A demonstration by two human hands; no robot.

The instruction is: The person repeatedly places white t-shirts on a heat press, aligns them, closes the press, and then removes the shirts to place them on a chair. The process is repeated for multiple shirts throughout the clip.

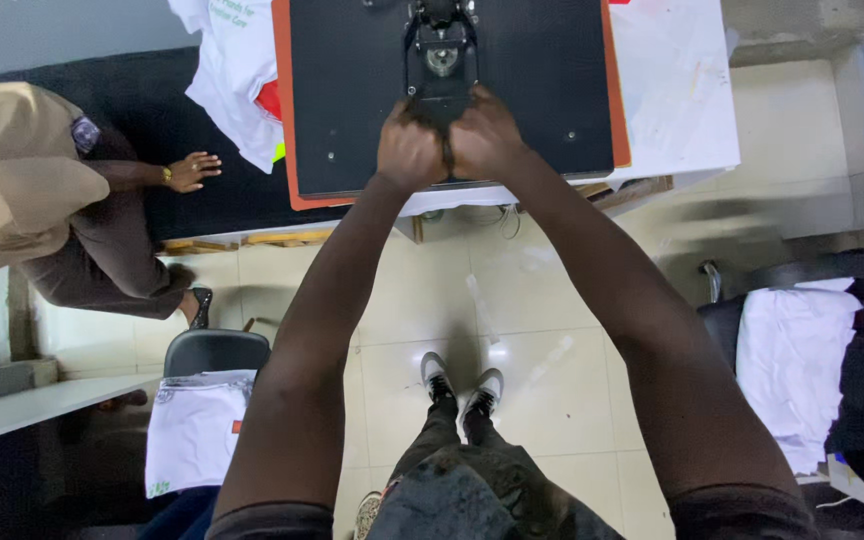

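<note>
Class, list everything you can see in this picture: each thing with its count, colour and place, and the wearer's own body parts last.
Heat press: one, black plate with orange edge, top centre on the table.
Press handle: one, black, at the plate's middle, under both hands.
White shirts: several, left of the press; more draped on the chair at lower left and piled at right.
Black mat: one, on the table at left.
Co-worker: one, tan top, at left, a hand on the mat.
Floor tiles: cream, centre.
Shoes: two, grey and white, bottom centre.
Left hand: gripping the handle.
Right hand: gripping the handle.
</note>
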